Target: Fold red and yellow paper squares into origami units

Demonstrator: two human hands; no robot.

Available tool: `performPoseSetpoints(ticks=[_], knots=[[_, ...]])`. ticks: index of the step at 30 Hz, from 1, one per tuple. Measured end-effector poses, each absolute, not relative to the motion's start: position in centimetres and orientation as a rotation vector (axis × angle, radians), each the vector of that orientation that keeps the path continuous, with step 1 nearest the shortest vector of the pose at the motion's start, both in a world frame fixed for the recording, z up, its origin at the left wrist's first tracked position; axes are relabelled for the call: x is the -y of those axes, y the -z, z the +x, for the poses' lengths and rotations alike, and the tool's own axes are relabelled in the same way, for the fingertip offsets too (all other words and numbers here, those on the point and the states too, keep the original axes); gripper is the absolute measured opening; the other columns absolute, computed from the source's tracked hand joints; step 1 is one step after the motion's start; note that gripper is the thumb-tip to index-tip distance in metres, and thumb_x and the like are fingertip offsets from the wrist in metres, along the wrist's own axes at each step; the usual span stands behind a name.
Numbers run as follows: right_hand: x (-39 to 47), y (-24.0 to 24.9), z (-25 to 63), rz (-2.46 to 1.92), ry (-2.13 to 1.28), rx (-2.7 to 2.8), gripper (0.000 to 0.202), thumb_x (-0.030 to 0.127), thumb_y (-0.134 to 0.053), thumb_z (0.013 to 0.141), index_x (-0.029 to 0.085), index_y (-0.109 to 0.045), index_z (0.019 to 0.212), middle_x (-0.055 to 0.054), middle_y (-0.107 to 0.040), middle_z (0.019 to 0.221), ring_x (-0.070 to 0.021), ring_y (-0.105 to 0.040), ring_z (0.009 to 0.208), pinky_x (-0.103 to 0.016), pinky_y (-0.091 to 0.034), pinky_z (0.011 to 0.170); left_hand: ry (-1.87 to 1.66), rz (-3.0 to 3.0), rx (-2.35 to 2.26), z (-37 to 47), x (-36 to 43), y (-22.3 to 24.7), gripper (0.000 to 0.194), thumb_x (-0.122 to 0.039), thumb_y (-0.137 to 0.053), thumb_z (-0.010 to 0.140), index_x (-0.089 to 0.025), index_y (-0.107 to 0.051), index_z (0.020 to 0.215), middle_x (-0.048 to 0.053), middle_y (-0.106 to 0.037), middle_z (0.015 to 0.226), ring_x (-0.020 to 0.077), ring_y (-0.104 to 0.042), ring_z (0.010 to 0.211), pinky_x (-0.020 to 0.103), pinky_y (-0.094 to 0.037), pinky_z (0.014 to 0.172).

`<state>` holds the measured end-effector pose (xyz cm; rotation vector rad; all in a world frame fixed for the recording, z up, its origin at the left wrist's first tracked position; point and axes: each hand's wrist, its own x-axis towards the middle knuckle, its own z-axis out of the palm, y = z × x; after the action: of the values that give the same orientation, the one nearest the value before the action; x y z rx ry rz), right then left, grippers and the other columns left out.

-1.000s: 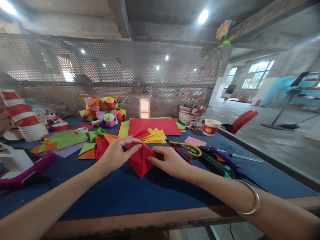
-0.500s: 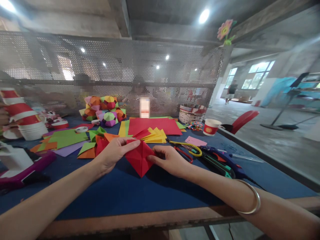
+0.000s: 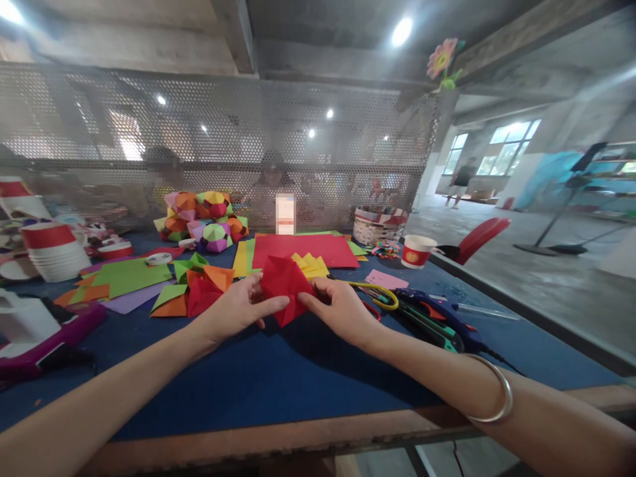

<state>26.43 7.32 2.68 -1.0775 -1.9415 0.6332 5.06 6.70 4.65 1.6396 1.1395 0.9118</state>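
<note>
A folded piece of red paper (image 3: 285, 281) is held up between my two hands, above the blue tabletop (image 3: 258, 384). My left hand (image 3: 243, 305) pinches its left side, thumb across the front. On the right side, my right hand (image 3: 338, 305) grips it with the thumb at its lower edge. Just left of my left hand lie folded red, orange and green paper pieces (image 3: 203, 288). Behind the held paper are a stack of red sheets (image 3: 308, 250) and fanned yellow folded strips (image 3: 311, 266). Yellow-handled scissors (image 3: 392, 299) lie beyond my right hand.
A green cutter knife (image 3: 437, 331) and a blue glue gun (image 3: 454, 315) lie on the right. A paper cup (image 3: 417, 252) and a woven basket (image 3: 380, 225) stand behind them. Folded paper balls (image 3: 213, 218) and stacked cups (image 3: 54, 252) are at left.
The red paper has turned and tilted, now looking more compact. My left hand moved down from its top edge to its side. At left, the cup stack has come apart, its upper part lifted away.
</note>
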Motion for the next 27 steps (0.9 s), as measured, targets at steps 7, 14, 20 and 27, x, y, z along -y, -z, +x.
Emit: performPoseSetpoints(ticks=[7, 14, 20, 27], knots=[[-7.2, -2.8, 26.3, -1.051, -0.711, 1.933, 0.024, 0.038, -0.057, 0.091, 0.019, -0.058, 0.078, 0.000, -0.059, 0.073, -0.0155, -0.048, 0.069, -0.030, -0.037, 0.066, -0.968, 1.739, -1.164, 5.5, -6.7, -3.5, 0.054, -0.052, -0.086, 0.066, -0.020, -0.053, 0.095, 0.005, -0.072, 0.084, 0.0198, -0.066, 0.065, 0.031, -0.053, 0.053], [-7.4, -2.8, 26.4, -1.066, -0.685, 1.904, 0.030, 0.044, -0.060, 0.088, 0.021, -0.051, 0.072, 0.003, -0.050, 0.068, -0.0143, -0.043, 0.065, -0.029, -0.033, 0.061, -1.026, 1.596, -1.117, 5.9, -6.3, -4.9, 0.061, -0.040, -0.079, 0.059, -0.019, -0.049, 0.108, -0.001, -0.069, 0.079, 0.0161, -0.063, 0.059, 0.030, -0.052, 0.052], [-7.5, -2.7, 26.5, -1.075, -0.776, 1.878, 0.021, 0.038, -0.062, 0.088, 0.017, -0.063, 0.082, -0.002, -0.065, 0.077, -0.0169, -0.056, 0.072, -0.029, -0.043, 0.066, -1.032, 1.592, -1.165, 5.5, -6.1, -5.4, 0.068, -0.031, -0.067, 0.061, -0.013, -0.051, 0.125, -0.003, -0.068, 0.071, 0.0155, -0.063, 0.053, 0.029, -0.046, 0.056], [-7.5, -2.6, 26.4, -0.972, -1.060, 1.782, 0.033, 0.040, -0.072, 0.083, 0.015, -0.074, 0.103, -0.009, -0.079, 0.105, -0.0249, -0.072, 0.091, -0.035, -0.055, 0.083, -1.019, 1.679, -1.145, 5.1, -6.6, -5.1, 0.062, -0.035, -0.071, 0.069, -0.013, -0.057, 0.125, -0.001, -0.071, 0.067, 0.0175, -0.064, 0.052, 0.028, -0.044, 0.054]])
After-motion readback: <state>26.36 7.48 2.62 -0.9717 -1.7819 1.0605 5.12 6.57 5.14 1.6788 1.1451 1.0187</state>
